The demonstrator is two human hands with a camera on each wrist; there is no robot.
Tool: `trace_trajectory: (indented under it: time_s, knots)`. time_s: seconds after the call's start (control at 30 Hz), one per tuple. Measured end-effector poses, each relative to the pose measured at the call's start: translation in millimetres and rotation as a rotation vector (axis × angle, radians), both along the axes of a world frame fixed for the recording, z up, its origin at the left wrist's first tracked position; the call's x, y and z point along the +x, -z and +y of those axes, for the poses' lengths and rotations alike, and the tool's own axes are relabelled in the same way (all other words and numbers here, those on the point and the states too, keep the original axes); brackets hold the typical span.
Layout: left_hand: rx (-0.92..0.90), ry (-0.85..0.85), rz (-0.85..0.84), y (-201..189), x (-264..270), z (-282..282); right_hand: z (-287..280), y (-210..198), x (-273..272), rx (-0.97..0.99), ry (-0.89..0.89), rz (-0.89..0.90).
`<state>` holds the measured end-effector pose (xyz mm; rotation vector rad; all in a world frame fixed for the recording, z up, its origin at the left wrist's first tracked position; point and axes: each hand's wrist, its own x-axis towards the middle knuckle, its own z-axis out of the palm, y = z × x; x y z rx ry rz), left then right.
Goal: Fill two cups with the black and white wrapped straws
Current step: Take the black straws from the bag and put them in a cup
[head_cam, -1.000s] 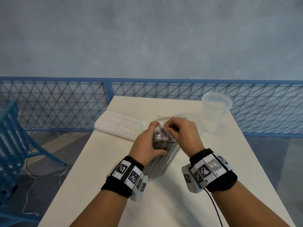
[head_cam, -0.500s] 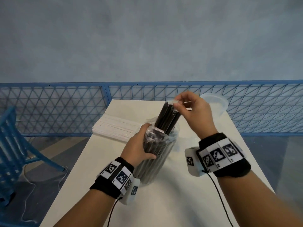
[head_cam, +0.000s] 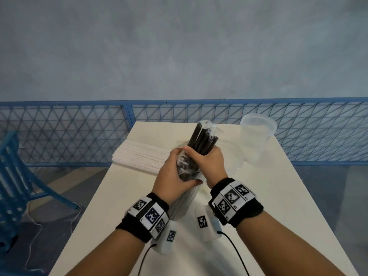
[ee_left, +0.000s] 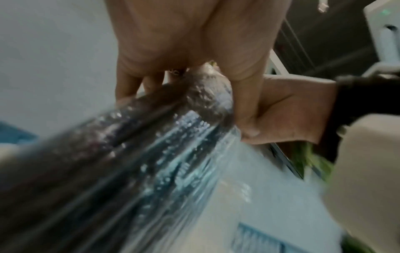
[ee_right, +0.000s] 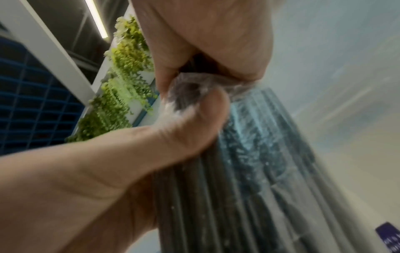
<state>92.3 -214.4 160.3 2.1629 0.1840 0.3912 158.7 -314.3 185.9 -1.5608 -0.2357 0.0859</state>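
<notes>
A clear plastic bag of black straws [head_cam: 187, 170] stands tilted on the white table [head_cam: 123, 196]. My left hand [head_cam: 175, 176] grips the bag near its mouth. A bunch of black straws [head_cam: 203, 138] sticks up out of the bag, and my right hand [head_cam: 209, 162] is wrapped round the bunch just above the mouth. The left wrist view shows my left hand [ee_left: 173, 51] on the crinkled bag [ee_left: 129, 154]. In the right wrist view my right hand [ee_right: 205, 42] closes on the straws [ee_right: 216, 196]. White wrapped straws [head_cam: 139, 156] lie stacked at the left. A clear cup [head_cam: 256, 136] stands upright at the back right.
A second clear plastic shape [head_cam: 236, 164] shows behind my right hand, mostly hidden. A blue mesh fence [head_cam: 59, 136] runs behind the table. A blue chair [head_cam: 12, 176] stands on the floor to the left. Cables trail from both wristbands.
My right hand drew a bunch of black straws up out of the bag, then slid down and now grips it near the bag's mouth. My left hand kept hold of the bag.
</notes>
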Motion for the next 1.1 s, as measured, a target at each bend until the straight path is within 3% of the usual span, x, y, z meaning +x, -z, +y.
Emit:
trace_trajectory:
  time_s: [0.1, 0.33, 0.53, 0.77, 0.97, 1.1]
  knots:
    - [0.005, -0.090, 0.010, 4, 2, 0, 3, -11, 5, 0.099, 0.031, -0.010]
    - [0.032, -0.082, -0.008, 11, 5, 1, -5, -21, 12, 0.297, -0.001, -0.021]
    - [0.034, -0.052, -0.083, 4, 14, -8, -4, -1, -1, 0.114, -0.110, 0.009]
    - [0.075, -0.121, -0.052, -2, 17, -8, -16, -39, 18, 0.326, -0.005, -0.045]
    - [0.144, -0.124, -0.032, -5, 18, -9, -12, -22, 6, 0.244, -0.098, 0.016]
    - [0.123, -0.114, -0.020, -8, 19, -7, -14, -27, 15, 0.359, 0.028, 0.066]
